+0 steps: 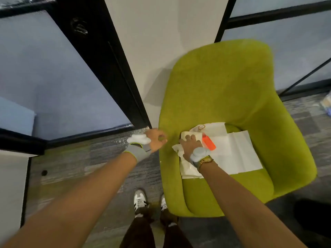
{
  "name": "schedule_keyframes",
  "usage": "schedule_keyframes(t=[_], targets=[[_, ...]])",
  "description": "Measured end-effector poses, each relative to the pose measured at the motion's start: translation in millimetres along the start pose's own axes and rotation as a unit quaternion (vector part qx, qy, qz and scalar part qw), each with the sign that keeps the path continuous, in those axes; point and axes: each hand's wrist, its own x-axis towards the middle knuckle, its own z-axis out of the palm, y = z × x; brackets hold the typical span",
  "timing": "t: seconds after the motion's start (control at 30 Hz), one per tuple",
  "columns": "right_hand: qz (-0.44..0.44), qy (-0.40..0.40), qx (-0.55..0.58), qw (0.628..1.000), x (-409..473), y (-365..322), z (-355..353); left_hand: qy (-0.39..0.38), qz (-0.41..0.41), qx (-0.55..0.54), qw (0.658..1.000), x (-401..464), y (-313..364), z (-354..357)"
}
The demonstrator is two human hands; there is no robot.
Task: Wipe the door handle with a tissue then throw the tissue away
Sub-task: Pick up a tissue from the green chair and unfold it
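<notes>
Step judged: fetching tissue at chair seat left edge; right hand fingers pressed on it; left hand loosely curled, empty; next, lift and carry toward door handle.

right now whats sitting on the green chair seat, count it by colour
White: 2, the tissue packet under the right hand and the flat paper sheet
Orange: 1, the small bottle
Total: 3, all on the green chair
</notes>
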Motion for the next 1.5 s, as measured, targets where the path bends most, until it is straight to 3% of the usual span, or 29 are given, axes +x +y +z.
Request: schedule_keyframes(t=[0.1, 0.2, 0.4, 0.53, 0.6, 0.77, 0.9, 1.03, 1.13, 1.27, 1.43, 1.5], targets=[[-0.008, -0.015, -0.027, 0.999, 8, 5, 9, -0.041, 0.004, 0.052, 0.998, 6, -2, 6], [-0.014, -0.021, 0.021, 0.999, 14, 11, 14, -0.050, -0.005, 0.049, 0.998, 9, -9, 9], [0.059, 0.104, 0.244, 0.962, -5, 22, -18, -0.054, -0.012, 0.001, 0.998, 8, -18, 8], [0.041, 0.136, 0.374, 0.917, -25, 21, -49, -0.090, -0.019, -0.134, 0.987, 4, -7, 5], [0.021, 0.134, 0.459, 0.878, -33, 17, -67, -0.113, -0.039, -0.234, 0.965, 1, 3, -2], [-0.034, 0.085, 0.705, 0.704, -50, 5, -101, -0.123, -0.099, -0.438, 0.885, -8, 14, -24], [-0.034, 0.067, 0.789, 0.610, -64, -3, -127, -0.129, -0.042, -0.427, 0.894, -26, 14, -47], [-0.019, 0.073, 0.779, 0.623, -71, -9, -145, -0.116, -0.008, -0.378, 0.918, -44, 12, -59], [-0.025, 0.092, 0.756, 0.647, -78, -18, -161, -0.083, -0.021, -0.393, 0.916, -61, 8, -72], [-0.045, 0.134, 0.706, 0.694, -85, -30, -184, -0.078, -0.025, -0.491, 0.868, -80, 0, -93], [-0.086, 0.228, 0.598, 0.763, -88, -44, -195, -0.075, -0.045, -0.614, 0.785, -106, -1, -119], [-0.120, 0.269, 0.530, 0.795, -89, -53, -195, -0.084, -0.066, -0.668, 0.736, -114, -1, -127]])
